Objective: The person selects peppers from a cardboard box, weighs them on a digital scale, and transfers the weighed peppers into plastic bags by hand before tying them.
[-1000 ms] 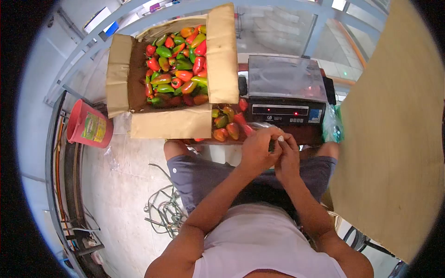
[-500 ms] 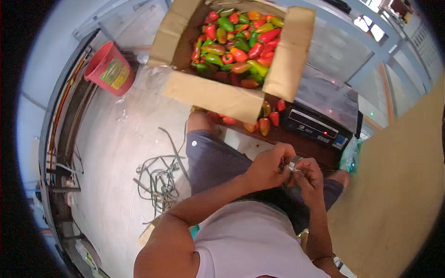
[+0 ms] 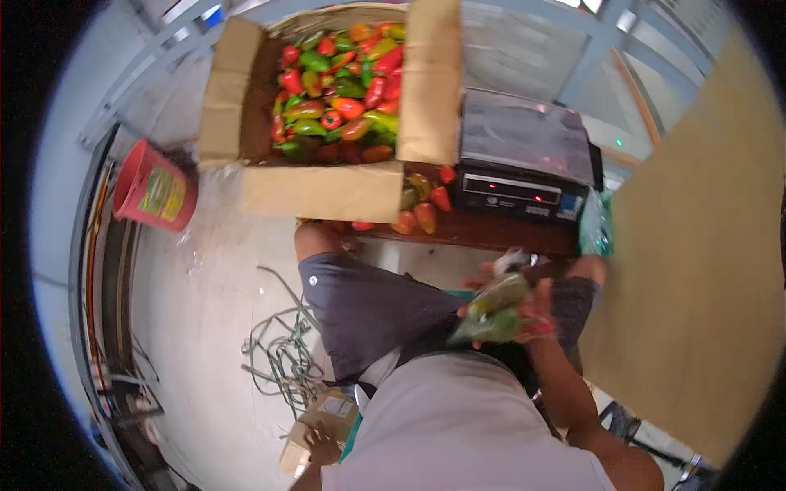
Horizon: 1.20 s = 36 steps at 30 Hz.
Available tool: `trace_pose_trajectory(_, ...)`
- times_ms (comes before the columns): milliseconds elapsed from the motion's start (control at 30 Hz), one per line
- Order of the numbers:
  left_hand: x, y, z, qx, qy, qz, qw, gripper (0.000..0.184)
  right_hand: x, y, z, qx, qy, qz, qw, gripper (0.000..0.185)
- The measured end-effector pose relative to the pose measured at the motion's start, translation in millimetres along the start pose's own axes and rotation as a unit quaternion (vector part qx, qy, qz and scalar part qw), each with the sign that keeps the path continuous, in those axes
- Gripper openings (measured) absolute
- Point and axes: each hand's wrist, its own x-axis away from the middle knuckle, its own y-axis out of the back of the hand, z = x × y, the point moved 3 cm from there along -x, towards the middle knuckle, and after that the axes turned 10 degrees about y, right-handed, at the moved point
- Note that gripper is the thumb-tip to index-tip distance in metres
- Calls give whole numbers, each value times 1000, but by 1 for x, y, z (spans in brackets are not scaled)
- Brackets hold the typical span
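A clear plastic bag point(image 3: 495, 311) with green and yellowish peppers in it lies across my right hand point(image 3: 536, 315). The fingers show around the bag's sides, and motion blurs both. The bag's gathered whitish top point(image 3: 512, 260) points away from me. Down at the lower left, my left hand point(image 3: 323, 443) rests with spread fingers on a small brown cardboard box point(image 3: 334, 407) that carries a white label. In front of my knees stands a large open carton point(image 3: 319, 192) full of red, green and orange peppers point(image 3: 348, 108).
A black digital scale point(image 3: 524, 155) stands right of the carton, with loose peppers point(image 3: 424, 214) between them. A green plastic bag point(image 3: 596, 225) hangs near my right knee. Tangled green strapping point(image 3: 286, 356) lies on the floor. A red bucket point(image 3: 155, 188) is at left, a tan panel point(image 3: 696, 270) at right.
My left hand has left the bag's gathered top and moved down to the small box. My right hand now has the filled bag in plain sight. The view has shifted rightward.
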Motion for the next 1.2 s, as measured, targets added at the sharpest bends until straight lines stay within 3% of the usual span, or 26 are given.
trace_pose_trajectory(133,-14,-11,-24,20,-13,36,999,23,31,28,-22,-2,-51,-67,996,97)
trace_pose_trajectory(300,-33,7,-47,10,-52,44,998,27,77,15,34,-13,84,-38,996,87)
trace_pose_trajectory(400,-41,28,-62,-29,-69,62,995,29,152,-10,55,31,118,-114,986,78)
trace_pose_trajectory(633,-61,50,-57,-87,-62,66,992,35,382,37,6,114,13,-415,903,55)
trace_pose_trajectory(833,-75,67,-70,-107,-77,54,990,40,475,108,-34,263,-102,-553,784,37)
trace_pose_trajectory(933,-89,80,-76,-156,-123,37,979,42,511,120,-45,335,-188,-559,735,29)
trace_pose_trajectory(967,-101,86,-76,-225,-174,19,959,43,510,117,-44,354,-218,-547,727,27)
trace_pose_trajectory(1000,-79,109,-112,-341,-269,-21,901,44,520,117,-43,372,-252,-530,719,25)
trace_pose_trajectory(1033,-52,136,-129,-169,-92,55,980,48,529,117,-43,388,-284,-512,712,24)
trace_pose_trajectory(1067,-15,169,-161,-144,-215,-16,966,44,533,113,-40,409,-311,-491,704,23)
trace_pose_trajectory(1100,-41,184,-153,-155,-292,-23,943,36,527,108,-35,433,-333,-469,695,22)
trace_pose_trajectory(1133,-11,224,-187,-212,-247,-34,945,31,522,109,-30,470,-338,-445,684,22)
trace_pose_trajectory(1167,23,267,-220,-179,-209,-6,961,30,515,114,-29,524,-307,-427,670,22)
trace_pose_trajectory(1200,52,302,-248,-80,-267,8,960,25,507,125,-23,597,-260,-395,648,23)
